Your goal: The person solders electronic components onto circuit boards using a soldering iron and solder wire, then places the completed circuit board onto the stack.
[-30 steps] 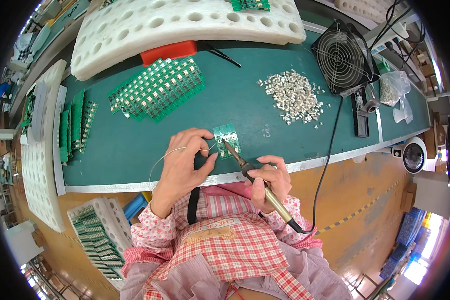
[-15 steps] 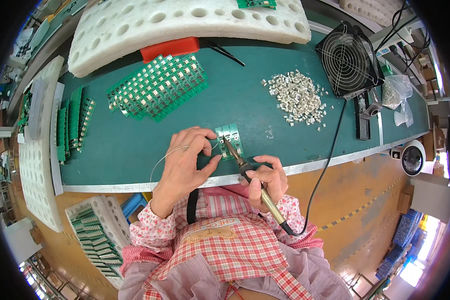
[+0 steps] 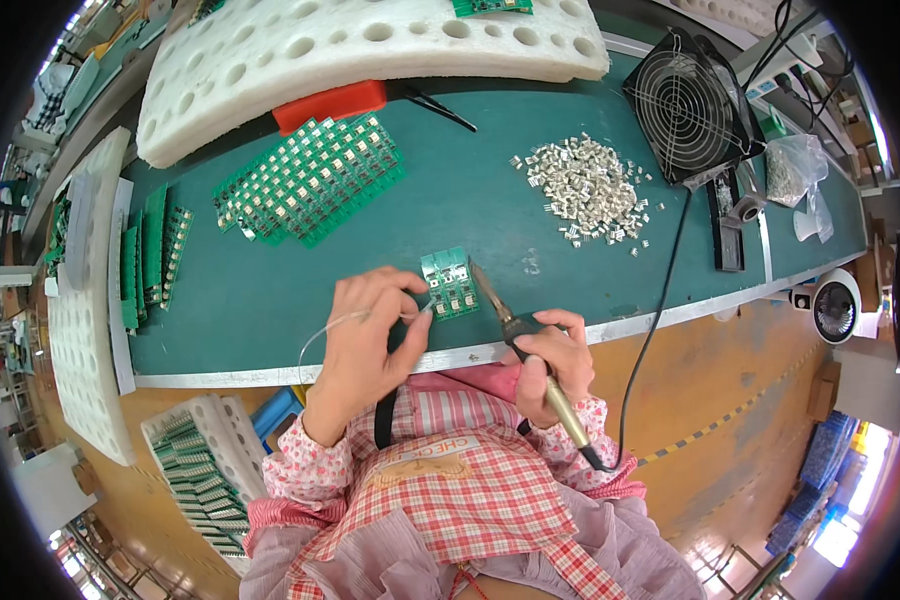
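A small green circuit board panel (image 3: pixel 451 284) with white connectors lies flat on the green bench near its front edge. My right hand (image 3: pixel 556 362) is closed round a soldering iron (image 3: pixel 508 320), whose tip stands just off the panel's right edge. Pinched in my left hand (image 3: pixel 372 325) is a thin solder wire (image 3: pixel 322 335) that loops back over the wrist. The fingertips of that hand are beside the panel's left edge; whether they touch it I cannot tell.
Loose white connectors (image 3: pixel 588 190) form a pile at the right. A fan (image 3: pixel 678 108) stands behind them. Rows of circuit boards (image 3: pixel 310 180) lie at the far left, before a red box (image 3: pixel 328 104), tweezers (image 3: pixel 440 107) and a foam tray (image 3: pixel 270 75). The iron's cable (image 3: pixel 660 320) crosses the front edge.
The soldering iron has lifted off the panel and moved right, with my right hand. My left hand stays near the panel, still holding the solder wire. The whole view has shifted slightly.
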{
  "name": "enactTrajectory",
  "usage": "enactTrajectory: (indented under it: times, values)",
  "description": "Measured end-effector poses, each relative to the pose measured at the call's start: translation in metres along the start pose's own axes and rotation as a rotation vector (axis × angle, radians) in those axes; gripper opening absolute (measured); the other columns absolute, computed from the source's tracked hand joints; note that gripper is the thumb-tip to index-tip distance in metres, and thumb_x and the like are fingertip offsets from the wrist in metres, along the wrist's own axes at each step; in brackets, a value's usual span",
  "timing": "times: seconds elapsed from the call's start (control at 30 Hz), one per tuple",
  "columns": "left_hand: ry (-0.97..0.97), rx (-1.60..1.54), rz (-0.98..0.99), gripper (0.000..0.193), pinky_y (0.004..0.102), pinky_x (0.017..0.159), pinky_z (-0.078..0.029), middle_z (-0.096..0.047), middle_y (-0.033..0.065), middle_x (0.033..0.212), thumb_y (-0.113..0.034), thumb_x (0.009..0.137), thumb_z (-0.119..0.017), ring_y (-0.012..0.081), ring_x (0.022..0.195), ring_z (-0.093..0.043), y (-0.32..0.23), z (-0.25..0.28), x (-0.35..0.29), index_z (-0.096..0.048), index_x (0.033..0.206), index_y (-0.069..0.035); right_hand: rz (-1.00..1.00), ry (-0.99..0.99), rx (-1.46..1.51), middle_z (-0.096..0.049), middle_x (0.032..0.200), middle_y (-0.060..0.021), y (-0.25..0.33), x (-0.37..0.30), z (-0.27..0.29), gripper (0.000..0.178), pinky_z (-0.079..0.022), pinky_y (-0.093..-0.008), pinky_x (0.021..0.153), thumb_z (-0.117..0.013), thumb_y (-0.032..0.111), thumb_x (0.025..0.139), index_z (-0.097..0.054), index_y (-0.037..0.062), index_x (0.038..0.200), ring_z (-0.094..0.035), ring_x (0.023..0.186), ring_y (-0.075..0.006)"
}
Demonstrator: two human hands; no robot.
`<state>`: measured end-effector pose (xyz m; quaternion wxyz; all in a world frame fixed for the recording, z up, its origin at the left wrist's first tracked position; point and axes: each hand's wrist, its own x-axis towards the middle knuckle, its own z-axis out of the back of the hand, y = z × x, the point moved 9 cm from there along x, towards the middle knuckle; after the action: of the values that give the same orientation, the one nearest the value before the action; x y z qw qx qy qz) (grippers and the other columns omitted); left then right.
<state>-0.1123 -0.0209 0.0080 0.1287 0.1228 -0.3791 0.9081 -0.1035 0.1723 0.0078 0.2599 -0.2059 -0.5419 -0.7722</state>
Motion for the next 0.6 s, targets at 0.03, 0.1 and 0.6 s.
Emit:
enactTrajectory:
  times: [0.03,0.1,0.6]
  values:
    - [0.018,0.037,-0.048,0.017,0.0448,0.085,-0.042,-0.067,0.008,0.104,-0.004,0.079,-0.069,0.0305,0.1,-0.06,-0.009,-0.001,-0.002,-0.052,0.082,-0.007,-0.002,-0.006,0.001,-0.058,0.059,-0.0012,0.004,0.004,0.001,0.011,-0.051,-0.0465,0.086,-0.064,0.004,0.083,-0.066,0.0035,0.093,-0.057,0.055,-0.017]
    - [0.048,0.035,-0.115,0.016,0.0442,0.085,-0.042,-0.065,0.0067,0.101,-0.005,0.078,-0.069,0.0287,0.098,-0.06,-0.027,-0.004,-0.005,-0.053,0.082,-0.007,0.002,0.141,-0.195,-0.055,0.07,-0.0004,0.009,0.011,-0.016,0.023,-0.048,-0.047,0.092,-0.075,0.008,0.078,-0.07,0.0105,0.1,-0.057,0.068,-0.0176]
    - [-0.188,0.069,0.158,0.027,0.0354,0.078,-0.037,-0.056,0.0026,0.068,0.002,0.08,-0.068,0.0206,0.066,-0.054,0.004,0.01,-0.008,-0.047,0.065,-0.007,0.052,0.001,0.026,-0.069,0.075,-0.0073,0.0,0.017,0.012,0.016,-0.053,-0.0446,0.083,-0.064,0.004,0.08,-0.065,0.0035,0.096,-0.064,0.059,-0.0186]
